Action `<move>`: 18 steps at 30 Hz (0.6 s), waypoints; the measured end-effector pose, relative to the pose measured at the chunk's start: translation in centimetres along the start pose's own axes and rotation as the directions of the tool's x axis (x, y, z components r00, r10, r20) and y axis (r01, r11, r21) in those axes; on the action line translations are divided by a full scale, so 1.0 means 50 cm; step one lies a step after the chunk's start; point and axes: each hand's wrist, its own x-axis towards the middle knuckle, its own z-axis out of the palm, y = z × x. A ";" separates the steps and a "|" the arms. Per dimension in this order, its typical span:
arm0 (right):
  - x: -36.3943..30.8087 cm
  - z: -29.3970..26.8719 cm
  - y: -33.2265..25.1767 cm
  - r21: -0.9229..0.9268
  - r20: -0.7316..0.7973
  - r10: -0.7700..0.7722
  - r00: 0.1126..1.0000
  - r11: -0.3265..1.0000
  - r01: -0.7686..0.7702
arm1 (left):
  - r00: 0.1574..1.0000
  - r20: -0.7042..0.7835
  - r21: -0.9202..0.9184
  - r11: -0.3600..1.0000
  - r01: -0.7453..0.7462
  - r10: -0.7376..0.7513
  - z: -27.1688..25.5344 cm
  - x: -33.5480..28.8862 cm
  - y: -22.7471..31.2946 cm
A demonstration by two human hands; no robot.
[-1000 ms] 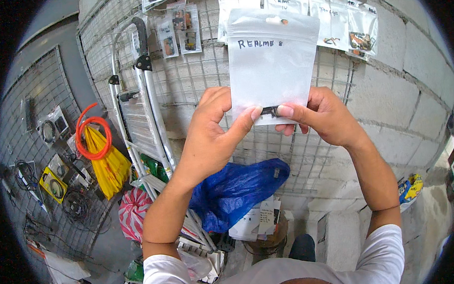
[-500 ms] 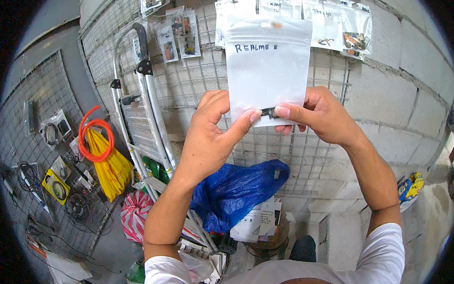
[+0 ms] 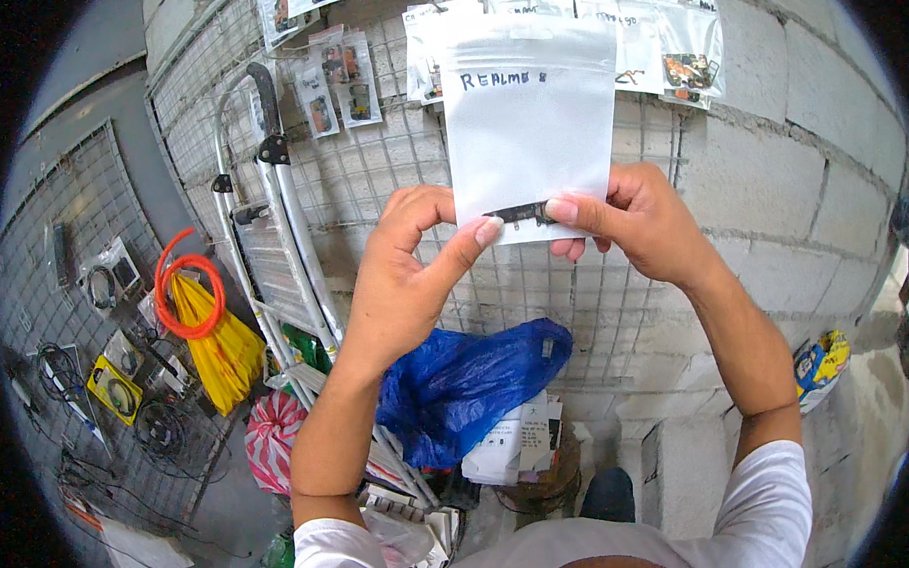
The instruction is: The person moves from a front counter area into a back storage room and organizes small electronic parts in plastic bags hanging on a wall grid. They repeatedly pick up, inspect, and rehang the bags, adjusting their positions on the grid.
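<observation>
A white zip bag (image 3: 529,131) with handwriting near its top hangs upright between my two hands, in front of the wall grid. Through its lower part shows a small dark strip-shaped part (image 3: 517,214). My left hand (image 3: 418,250) pinches the bag's lower left edge, its thumb at the strip's left end. My right hand (image 3: 638,223) grips the lower right edge, thumb pressed over the strip's right end and fingertips behind the bag.
Several small bags of parts (image 3: 689,50) hang on the wire grid (image 3: 410,165) behind. At left lean a folded ladder (image 3: 297,229) and a yellow bag (image 3: 211,343) with an orange hose (image 3: 220,292). Below lie a blue plastic bag (image 3: 468,389), a striped bag (image 3: 273,441) and white boxes (image 3: 495,451).
My left thumb has shifted left along the bag's lower part, so more of the dark strip shows between my thumbs. The whole view has shifted slightly.
</observation>
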 end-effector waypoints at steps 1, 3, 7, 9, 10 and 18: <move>0.001 -0.003 0.002 -0.027 -0.007 0.005 1.000 1.000 -0.005 | 1.000 -0.001 -0.033 0.999 0.024 -0.024 0.001 0.001 0.000; 0.001 -0.007 0.004 -0.044 -0.002 0.004 1.000 0.999 -0.004 | 0.998 -0.006 -0.093 0.994 0.057 -0.058 0.003 0.001 0.000; 0.002 -0.014 0.014 0.014 0.037 -0.029 0.999 1.000 0.028 | 0.996 -0.006 -0.147 0.986 0.084 -0.086 0.009 0.001 -0.001; 0.000 -0.018 0.016 0.018 0.042 -0.046 0.998 0.999 0.045 | 0.996 -0.002 -0.148 0.985 0.085 -0.086 0.011 0.002 0.000; -0.002 -0.020 0.018 0.005 0.040 -0.053 0.998 0.999 0.052 | 0.997 -0.001 -0.147 0.986 0.081 -0.082 0.011 0.004 0.001; -0.012 -0.022 0.023 -0.046 -0.011 -0.065 0.998 0.997 0.064 | 0.998 0.012 -0.205 0.977 0.063 -0.062 0.026 0.003 0.010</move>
